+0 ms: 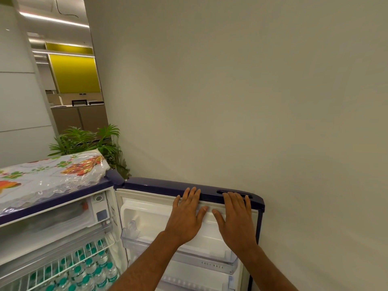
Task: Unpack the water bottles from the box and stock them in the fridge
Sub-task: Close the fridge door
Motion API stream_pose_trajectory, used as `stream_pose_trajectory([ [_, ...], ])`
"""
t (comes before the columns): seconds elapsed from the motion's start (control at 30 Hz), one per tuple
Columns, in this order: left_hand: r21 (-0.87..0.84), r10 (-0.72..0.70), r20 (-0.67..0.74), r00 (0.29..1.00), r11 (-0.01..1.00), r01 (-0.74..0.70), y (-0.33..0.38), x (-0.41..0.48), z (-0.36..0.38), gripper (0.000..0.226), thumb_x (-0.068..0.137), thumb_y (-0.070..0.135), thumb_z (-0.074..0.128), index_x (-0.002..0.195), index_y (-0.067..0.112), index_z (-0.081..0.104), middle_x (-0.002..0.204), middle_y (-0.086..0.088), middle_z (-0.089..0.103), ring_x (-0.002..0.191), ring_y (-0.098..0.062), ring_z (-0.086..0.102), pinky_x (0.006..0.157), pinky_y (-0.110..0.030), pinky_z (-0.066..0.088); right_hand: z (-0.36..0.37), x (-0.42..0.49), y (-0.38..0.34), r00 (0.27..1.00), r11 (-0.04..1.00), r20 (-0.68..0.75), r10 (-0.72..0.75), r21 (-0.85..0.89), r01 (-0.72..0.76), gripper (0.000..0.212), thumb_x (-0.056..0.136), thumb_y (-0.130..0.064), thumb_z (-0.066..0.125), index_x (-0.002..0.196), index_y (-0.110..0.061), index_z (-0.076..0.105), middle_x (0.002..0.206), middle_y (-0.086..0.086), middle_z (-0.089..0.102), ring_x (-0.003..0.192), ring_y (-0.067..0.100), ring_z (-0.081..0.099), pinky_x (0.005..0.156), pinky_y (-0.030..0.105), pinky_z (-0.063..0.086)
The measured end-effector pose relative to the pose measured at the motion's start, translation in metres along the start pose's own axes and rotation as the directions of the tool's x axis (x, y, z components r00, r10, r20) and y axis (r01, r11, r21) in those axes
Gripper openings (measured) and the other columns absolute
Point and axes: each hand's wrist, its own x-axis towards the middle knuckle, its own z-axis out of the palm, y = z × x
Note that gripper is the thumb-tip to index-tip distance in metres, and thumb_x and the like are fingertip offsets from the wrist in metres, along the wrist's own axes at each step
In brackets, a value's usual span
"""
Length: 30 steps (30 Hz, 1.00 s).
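Bottles [90, 267] stand packed inside the fridge [52, 202], left of its open door [155, 185]. My left hand [186, 216] and right hand [235, 220] lie flat on the door's top, fingers straight. Stocking looks done; next I push it shut.

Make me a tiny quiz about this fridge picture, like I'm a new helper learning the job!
1. True or false: the dark blue fridge door is shut.
2. Where are the clear water bottles with teal caps? A: on the white wire shelf inside the fridge. B: on the floor. C: on top of the fridge.
3. Fill the gap: the left hand and the right hand both lie flat, fingers straight, on the door's ___ edge.

Key: 1 false, it stands open. 2 A. 3 top.
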Motion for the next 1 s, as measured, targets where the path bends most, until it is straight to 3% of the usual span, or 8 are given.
stream_pose_trajectory([
  [0.1, -0.008, 0.009, -0.010, 1.000, 1.000, -0.009, -0.001, -0.007, 0.000, 0.130, 0.058, 0.090, -0.036, 0.165, 0.028, 0.002, 0.174, 0.006, -0.002, 0.160, -0.015, -0.007, 0.120, -0.030, -0.015, -0.005, -0.008, -0.005, 1.000, 1.000, 0.007, -0.020, -0.008, 0.020, 0.065, 0.094, -0.056, 0.033, 0.131, -0.010, 0.058, 0.129, 0.009, 0.062, 0.123, 0.029, 0.057, 0.110, 0.053, 0.039],
  [0.2, -0.024, 0.019, -0.029, 0.999, 1.000, -0.020, -0.006, -0.017, -0.001, 0.138, 0.051, 0.089, -0.042, 0.165, 0.027, 0.003, 0.174, 0.006, 0.000, 0.161, -0.015, -0.005, 0.119, -0.029, -0.016, -0.010, -0.019, -0.012, 1.000, 0.998, 0.004, -0.029, -0.055, 0.029, 0.065, 0.093, -0.057, 0.034, 0.132, -0.010, 0.057, 0.128, 0.009, 0.061, 0.122, 0.030, 0.055, 0.111, 0.052, 0.037],
  [0.4, -0.038, 0.069, -0.062, 0.996, 0.997, -0.071, -0.017, -0.047, -0.007, 0.128, 0.062, 0.085, -0.039, 0.166, 0.027, 0.008, 0.174, 0.007, 0.005, 0.161, -0.013, -0.002, 0.122, -0.027, -0.011, -0.032, -0.051, -0.035, 0.997, 0.991, 0.078, -0.019, -0.131, 0.029, 0.069, 0.087, -0.060, 0.037, 0.128, -0.010, 0.061, 0.122, 0.011, 0.063, 0.113, 0.033, 0.059, 0.101, 0.051, 0.045],
  [0.47, -0.043, 0.072, -0.060, 0.996, 0.996, -0.075, -0.019, -0.059, -0.012, 0.120, 0.070, 0.084, -0.033, 0.166, 0.027, 0.010, 0.173, 0.008, 0.007, 0.161, -0.013, 0.000, 0.123, -0.027, -0.010, -0.044, -0.062, -0.043, 0.989, 0.989, 0.146, -0.022, -0.145, 0.044, 0.066, 0.084, -0.060, 0.052, 0.127, -0.011, 0.063, 0.119, 0.011, 0.065, 0.110, 0.033, 0.062, 0.094, 0.051, 0.050],
  [0.57, -0.046, 0.062, -0.079, 0.995, 0.997, -0.066, -0.022, -0.078, -0.021, 0.077, 0.102, 0.067, 0.001, 0.166, 0.026, 0.014, 0.173, 0.009, 0.009, 0.160, -0.012, 0.003, 0.121, -0.023, -0.011, -0.059, -0.077, -0.057, 0.984, 0.987, 0.175, -0.042, -0.145, 0.068, 0.074, 0.071, -0.060, 0.075, 0.127, -0.012, 0.064, 0.118, 0.010, 0.068, 0.107, 0.032, 0.065, 0.090, 0.050, 0.052],
  [0.67, -0.059, 0.047, -0.087, 0.995, 0.997, -0.052, -0.028, -0.097, -0.032, 0.059, 0.111, 0.049, 0.020, 0.165, 0.028, 0.015, 0.172, 0.011, 0.010, 0.160, -0.008, 0.003, 0.118, -0.017, -0.015, -0.084, -0.088, -0.073, 0.947, 0.986, 0.307, -0.094, -0.102, 0.131, 0.083, 0.087, -0.075, 0.036, 0.151, -0.020, 0.035, 0.152, 0.002, 0.042, 0.139, 0.025, 0.040, 0.115, 0.044, 0.029],
  [0.77, -0.079, 0.040, -0.093, 0.995, 0.996, -0.048, -0.035, -0.117, -0.040, 0.057, 0.111, 0.048, 0.021, 0.165, 0.030, 0.016, 0.172, 0.013, 0.011, 0.159, -0.005, 0.004, 0.116, -0.013, -0.016, -0.104, -0.098, -0.082, 0.897, 0.988, 0.424, -0.125, -0.028, 0.152, 0.133, 0.048, -0.087, -0.034, 0.153, -0.028, 0.021, 0.158, -0.009, 0.030, 0.144, 0.013, 0.030, 0.121, 0.033, 0.014],
  [1.0, -0.191, 0.021, -0.075, 0.997, 0.981, -0.035, -0.067, -0.166, -0.068, 0.058, 0.107, 0.052, 0.021, 0.162, 0.035, 0.026, 0.169, 0.018, 0.020, 0.147, 0.012, 0.001, 0.108, 0.001, -0.012, -0.123, -0.120, -0.101, 0.834, 0.948, 0.452, -0.317, 0.188, 0.258, 0.124, 0.051, -0.085, -0.032, 0.151, -0.036, 0.024, 0.150, -0.023, 0.036, 0.136, -0.005, 0.035, 0.115, 0.011, 0.007],
])
